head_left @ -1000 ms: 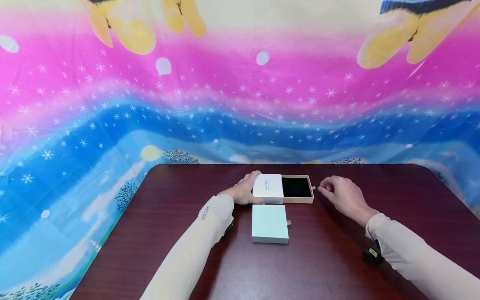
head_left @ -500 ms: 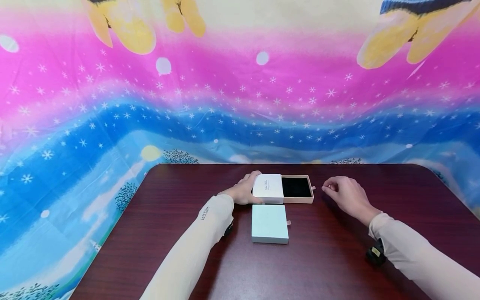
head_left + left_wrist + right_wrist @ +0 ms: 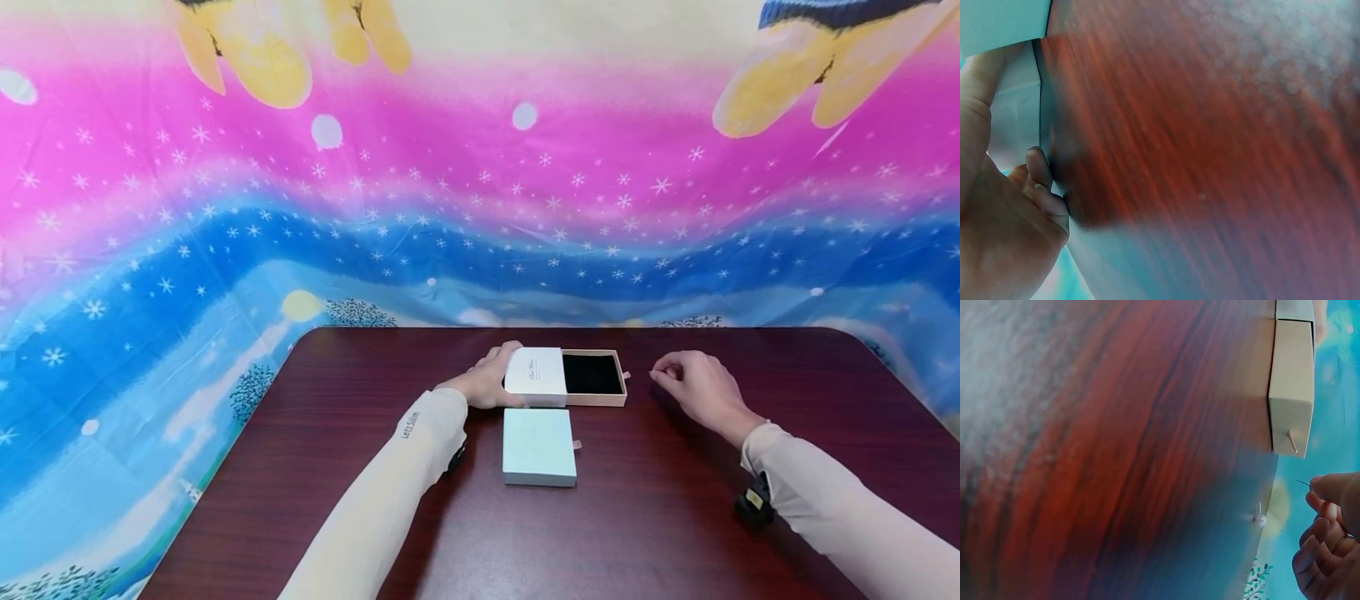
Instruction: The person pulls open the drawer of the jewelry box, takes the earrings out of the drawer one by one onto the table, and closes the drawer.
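Note:
My left hand (image 3: 486, 379) grips the left end of a white box sleeve (image 3: 537, 373), thumb along the near side and fingers at the far side. From the sleeve's right end a cream drawer (image 3: 622, 392) with a black lining (image 3: 592, 374) is pulled out, a small ribbon tab (image 3: 627, 376) on its end. To the right of it, my right hand (image 3: 701, 390) pinches a small earring between thumb and index finger. Only its thin post (image 3: 1302, 482) shows in the right wrist view; the rest is hidden. A pearl stud (image 3: 1261, 520) with a pin lies on the table near that hand.
A pale mint box (image 3: 538, 444), with a ribbon tab (image 3: 577, 445) at its right, lies just in front of the white box. Both rest on a dark red-brown table (image 3: 637, 525). A printed snow-scene cloth (image 3: 480, 208) hangs behind the far edge.
My right hand has drawn slightly to the right, away from the drawer, still pinching the earring. The left hand and both boxes have stayed put.

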{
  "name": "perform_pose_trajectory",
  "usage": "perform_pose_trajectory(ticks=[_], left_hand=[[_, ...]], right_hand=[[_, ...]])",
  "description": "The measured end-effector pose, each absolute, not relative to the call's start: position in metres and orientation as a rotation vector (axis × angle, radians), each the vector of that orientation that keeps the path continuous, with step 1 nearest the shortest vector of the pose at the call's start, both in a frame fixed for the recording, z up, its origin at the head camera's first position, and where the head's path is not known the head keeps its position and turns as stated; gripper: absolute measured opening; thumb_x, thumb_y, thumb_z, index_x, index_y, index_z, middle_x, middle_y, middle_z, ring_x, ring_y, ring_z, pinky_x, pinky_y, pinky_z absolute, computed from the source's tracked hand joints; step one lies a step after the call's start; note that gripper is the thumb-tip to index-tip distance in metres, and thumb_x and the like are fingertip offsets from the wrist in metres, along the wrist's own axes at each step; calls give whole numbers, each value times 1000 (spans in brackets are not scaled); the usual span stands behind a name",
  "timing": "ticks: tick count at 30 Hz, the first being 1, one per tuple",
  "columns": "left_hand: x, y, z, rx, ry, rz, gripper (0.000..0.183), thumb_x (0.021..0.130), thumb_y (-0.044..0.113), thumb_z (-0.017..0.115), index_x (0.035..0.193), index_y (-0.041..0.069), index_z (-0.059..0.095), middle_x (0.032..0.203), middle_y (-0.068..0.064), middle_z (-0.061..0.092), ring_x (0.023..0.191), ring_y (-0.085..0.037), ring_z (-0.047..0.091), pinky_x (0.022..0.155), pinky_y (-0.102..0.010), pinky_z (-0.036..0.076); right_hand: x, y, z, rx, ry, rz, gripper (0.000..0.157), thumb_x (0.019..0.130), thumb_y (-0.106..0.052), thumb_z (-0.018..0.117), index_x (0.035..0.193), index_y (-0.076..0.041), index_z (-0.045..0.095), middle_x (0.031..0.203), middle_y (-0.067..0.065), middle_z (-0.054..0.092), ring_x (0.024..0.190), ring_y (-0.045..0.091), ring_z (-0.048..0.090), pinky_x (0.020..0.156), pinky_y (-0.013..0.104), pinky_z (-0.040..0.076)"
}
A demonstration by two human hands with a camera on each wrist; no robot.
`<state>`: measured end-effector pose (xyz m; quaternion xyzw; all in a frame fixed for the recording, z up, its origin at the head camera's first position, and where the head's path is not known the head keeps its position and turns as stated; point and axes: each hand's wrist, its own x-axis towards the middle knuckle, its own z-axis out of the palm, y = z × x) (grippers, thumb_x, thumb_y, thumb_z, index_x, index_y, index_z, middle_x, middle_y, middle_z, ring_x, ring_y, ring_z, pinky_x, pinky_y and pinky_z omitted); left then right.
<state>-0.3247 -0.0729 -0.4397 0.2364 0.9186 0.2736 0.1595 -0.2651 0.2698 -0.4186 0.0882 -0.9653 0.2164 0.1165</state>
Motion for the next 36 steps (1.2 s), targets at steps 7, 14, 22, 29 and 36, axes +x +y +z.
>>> perform_pose_trajectory(ticks=[7,14,22,29,36], left_hand=[[-323,-73,-436,692,2624,790,99,78,36,79,151,20,14,142,-9,37,121,-24,41,106,-45,35],[-321,-72,-434,690,2620,799,98,78,36,79,151,20,16,142,-9,37,122,-24,40,106,-46,35],[-321,-73,-435,692,2616,803,98,77,36,80,150,20,17,141,-8,37,121,-23,40,106,-45,35],[-321,-73,-436,702,2629,786,96,77,37,80,149,22,18,140,-8,38,121,-23,41,106,-45,35],[-321,-73,-434,705,2629,793,96,77,37,80,149,20,19,139,-9,39,120,-24,42,106,-45,35]], right_hand=[[-268,275,-423,232,-2854,655,11,91,-21,65,91,-13,72,63,-2,50,58,16,41,47,29,28],[-271,279,-426,197,-2866,692,12,91,-22,65,92,-12,72,65,-1,49,59,16,41,48,28,28],[-271,277,-429,171,-2881,717,14,91,-23,65,94,-12,73,66,-1,51,59,16,42,50,29,29],[-274,276,-433,146,-2885,705,12,90,-23,66,93,-12,73,66,-2,51,60,15,43,52,29,29],[-278,279,-436,140,-2914,698,15,92,-22,64,95,-11,72,64,-2,50,58,16,42,50,29,28]])
